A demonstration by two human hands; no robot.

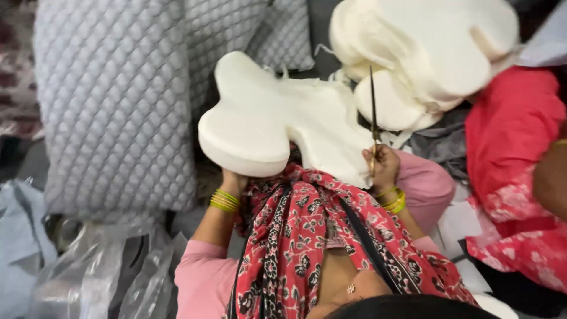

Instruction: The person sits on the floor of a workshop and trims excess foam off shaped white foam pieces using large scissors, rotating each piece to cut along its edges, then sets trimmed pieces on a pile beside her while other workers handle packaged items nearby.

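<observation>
Your left hand (232, 180) is tucked under the near edge of a thick, cream-coloured foam piece (277, 118) with rounded lobes, propping it up over your lap; the fingers are hidden beneath the foam, so you cannot tell exactly how they curl, only that the hand bears the piece from below. Your right hand (383, 167) is closed around the handles of a pair of scissors (373, 112), whose thin blades point straight up and away from you along the right edge of the foam. Yellow bangles (224, 201) sit on both your wrists, and a red flowered scarf (307, 236) hangs down your front.

Just beyond the scissors lies a stack of similar foam pieces (425, 53). To your left stand grey quilted cushions (112, 106), with crumpled clear plastic (100, 266) below them. On your right sits another person in red cloth (514, 136).
</observation>
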